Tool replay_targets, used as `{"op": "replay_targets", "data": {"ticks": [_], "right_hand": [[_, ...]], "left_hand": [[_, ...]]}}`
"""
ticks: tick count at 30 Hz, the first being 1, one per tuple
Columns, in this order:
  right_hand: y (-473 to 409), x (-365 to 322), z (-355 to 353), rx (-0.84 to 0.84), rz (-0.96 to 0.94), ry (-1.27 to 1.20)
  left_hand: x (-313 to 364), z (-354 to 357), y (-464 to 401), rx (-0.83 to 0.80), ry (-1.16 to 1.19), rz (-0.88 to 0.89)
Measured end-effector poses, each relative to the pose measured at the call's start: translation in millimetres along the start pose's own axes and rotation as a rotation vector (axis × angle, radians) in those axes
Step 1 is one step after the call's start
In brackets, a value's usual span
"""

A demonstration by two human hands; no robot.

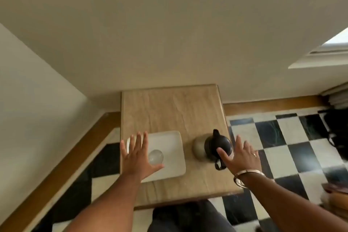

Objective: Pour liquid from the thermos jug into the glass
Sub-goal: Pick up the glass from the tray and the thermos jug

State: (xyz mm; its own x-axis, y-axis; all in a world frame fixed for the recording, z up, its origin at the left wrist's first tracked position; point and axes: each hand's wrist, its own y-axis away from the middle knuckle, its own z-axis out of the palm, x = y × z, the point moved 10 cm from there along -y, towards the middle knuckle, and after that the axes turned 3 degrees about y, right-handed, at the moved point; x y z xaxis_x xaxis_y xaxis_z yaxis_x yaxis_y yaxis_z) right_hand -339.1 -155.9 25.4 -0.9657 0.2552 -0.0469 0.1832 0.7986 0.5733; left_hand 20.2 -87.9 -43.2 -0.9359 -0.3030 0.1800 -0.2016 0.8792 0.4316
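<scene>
A clear glass (156,157) stands upright on a white square plate (169,149) at the table's near left. My left hand (138,156) hovers with fingers spread just left of the glass, thumb below it, holding nothing. The thermos jug (209,147), silver body with a black lid, spout and handle, stands to the right of the plate. My right hand (243,158) is open beside the jug's right side, thumb near the black handle, not gripping it. A bracelet sits on that wrist.
The small wooden table (169,111) stands against a cream wall. Its right edge lies close to the jug. A black-and-white checkered floor (282,137) lies to the right and left. Dark objects sit at the far right. My legs are below the table's near edge.
</scene>
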Motion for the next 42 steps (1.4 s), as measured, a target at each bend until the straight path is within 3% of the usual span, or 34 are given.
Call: {"op": "replay_targets", "data": {"ticks": [4, 5, 10, 15, 20, 25, 31, 42], "right_hand": [[-33.1, 27.4, 74.2, -0.23, 0.188, -0.414], [-40.1, 27.0, 82.6, -0.218, 0.206, -0.516], [-63.5, 32.5, 114.0, -0.212, 0.316, -0.895], [-71.8, 27.9, 122.7, -0.257, 0.284, -1.127], [-69.9, 24.5, 110.1, -0.269, 0.243, -1.133], [-83.1, 28.9, 95.4, -0.138, 0.209, -1.052], [-100.7, 13.2, 46.0, -0.03, 0.029, -0.838], [-98.6, -12.9, 20.5, -0.109, -0.072, -0.704]], "left_hand": [[-12.6, 89.9, -1.3, -0.124, 0.209, -0.159], [-12.7, 102.4, -2.1, -0.117, 0.286, -0.186], [-13.6, 127.2, -10.5, 0.056, 0.662, -0.319], [-8.6, 121.4, -19.7, 0.174, 0.739, -0.348], [-3.4, 108.5, -24.6, 0.168, 0.716, -0.359], [6.2, 109.2, -31.2, 0.099, 0.649, -0.26], [14.3, 101.8, -44.2, 0.089, 0.644, -0.149], [56.7, 68.3, -73.3, 0.078, 0.71, 0.011]]}}
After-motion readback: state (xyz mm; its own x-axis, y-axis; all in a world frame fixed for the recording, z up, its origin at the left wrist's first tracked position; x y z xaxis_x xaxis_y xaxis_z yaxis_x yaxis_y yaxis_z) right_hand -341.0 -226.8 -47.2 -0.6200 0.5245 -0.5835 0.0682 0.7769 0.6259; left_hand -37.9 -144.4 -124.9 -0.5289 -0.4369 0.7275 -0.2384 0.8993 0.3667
